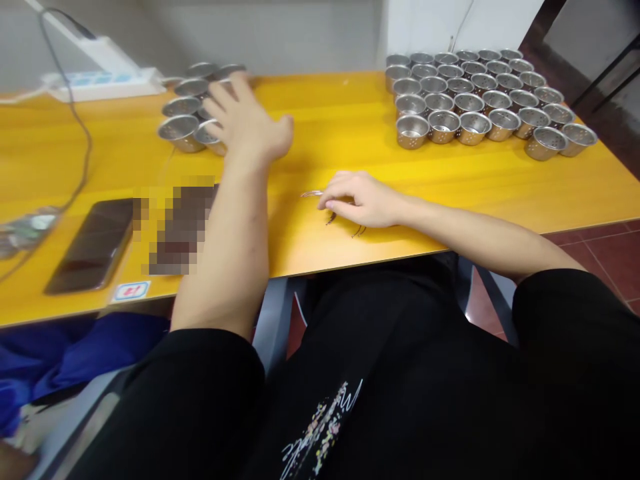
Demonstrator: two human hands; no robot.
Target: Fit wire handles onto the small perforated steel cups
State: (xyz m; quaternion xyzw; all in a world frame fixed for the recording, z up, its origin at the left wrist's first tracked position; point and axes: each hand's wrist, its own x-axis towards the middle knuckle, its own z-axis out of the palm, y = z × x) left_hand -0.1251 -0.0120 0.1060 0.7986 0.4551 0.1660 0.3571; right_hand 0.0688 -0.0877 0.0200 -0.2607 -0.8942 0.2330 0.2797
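My left hand (250, 123) reaches out over a small group of perforated metal cups (181, 132) at the back left, its fingers spread and blurred. Nothing shows in its grasp; it partly covers the nearer cups, and whether it touches them I cannot tell. My right hand (364, 200) lies low on the yellow table with its fingers curled in. Thin, shiny wire-like pieces (359, 232) stick out beneath and beside it, one of them a curved silvery piece (312, 194) at its fingertips. What those fingers close on is hidden.
Rows of perforated metal cups (469, 103) stand at the back right of the yellow table (320, 133). At left lie a dark phone (93, 247), a pixelated dark item (177, 230), a label (131, 291) and a cable (87, 147). A white power strip (107, 83) sits behind.
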